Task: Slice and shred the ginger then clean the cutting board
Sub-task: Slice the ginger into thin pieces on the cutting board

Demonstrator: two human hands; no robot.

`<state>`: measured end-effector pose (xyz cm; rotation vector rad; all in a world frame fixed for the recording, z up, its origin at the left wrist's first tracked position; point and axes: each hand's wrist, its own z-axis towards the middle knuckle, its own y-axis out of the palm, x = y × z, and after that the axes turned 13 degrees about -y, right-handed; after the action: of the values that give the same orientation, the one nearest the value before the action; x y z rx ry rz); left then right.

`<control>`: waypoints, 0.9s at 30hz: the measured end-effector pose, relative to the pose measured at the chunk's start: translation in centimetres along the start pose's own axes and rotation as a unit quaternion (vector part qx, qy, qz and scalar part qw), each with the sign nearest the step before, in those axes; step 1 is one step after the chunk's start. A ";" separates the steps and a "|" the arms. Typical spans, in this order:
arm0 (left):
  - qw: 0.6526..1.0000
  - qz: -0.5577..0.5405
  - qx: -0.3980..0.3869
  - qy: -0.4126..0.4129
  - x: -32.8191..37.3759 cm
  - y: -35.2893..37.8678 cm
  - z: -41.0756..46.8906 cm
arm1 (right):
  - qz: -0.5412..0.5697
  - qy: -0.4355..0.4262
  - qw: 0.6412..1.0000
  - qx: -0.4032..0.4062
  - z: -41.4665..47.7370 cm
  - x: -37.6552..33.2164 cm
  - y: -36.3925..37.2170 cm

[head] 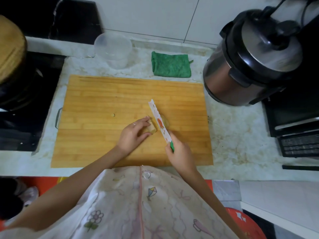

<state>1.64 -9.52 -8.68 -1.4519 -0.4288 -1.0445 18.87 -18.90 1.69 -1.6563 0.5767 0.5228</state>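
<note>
marble table (229,128) carries the cutting board (103,104), where left hand (133,135) fingers pinch the ginger (151,129), right hand (179,152) fingers clamp the knife (159,122) mid-slicing; next likely another thin cut.

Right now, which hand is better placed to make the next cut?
The right hand: it grips the knife, blade at the ginger. The left hand pins the ginger on the cutting board.

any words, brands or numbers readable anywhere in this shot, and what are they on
None can be read.
The knife blade bears only red and orange pictures, no letters.
The clothes show drawings such as a kite and a flower, no words.
The cooker shows no legible label.
</note>
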 end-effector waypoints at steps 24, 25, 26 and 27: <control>0.998 0.016 0.067 0.011 -0.5 0.4 -0.1 | -0.244 -0.013 0.965 -0.096 -0.4 -5.2 0.1; 0.997 0.018 0.068 0.011 -0.6 0.4 -0.1 | -0.241 -0.013 0.966 -0.095 -0.4 -5.3 0.1; 0.997 0.019 0.070 0.013 -0.6 0.4 -0.1 | -0.237 -0.012 0.967 -0.093 -0.4 -5.4 0.2; 0.997 0.020 0.071 0.017 -0.7 0.4 -0.1 | -0.235 -0.013 0.968 -0.090 -0.4 -5.5 0.2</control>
<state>1.58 -9.45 -9.47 -1.3093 -0.4404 -0.9856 14.54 -18.85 5.05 -1.8798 0.1044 0.2514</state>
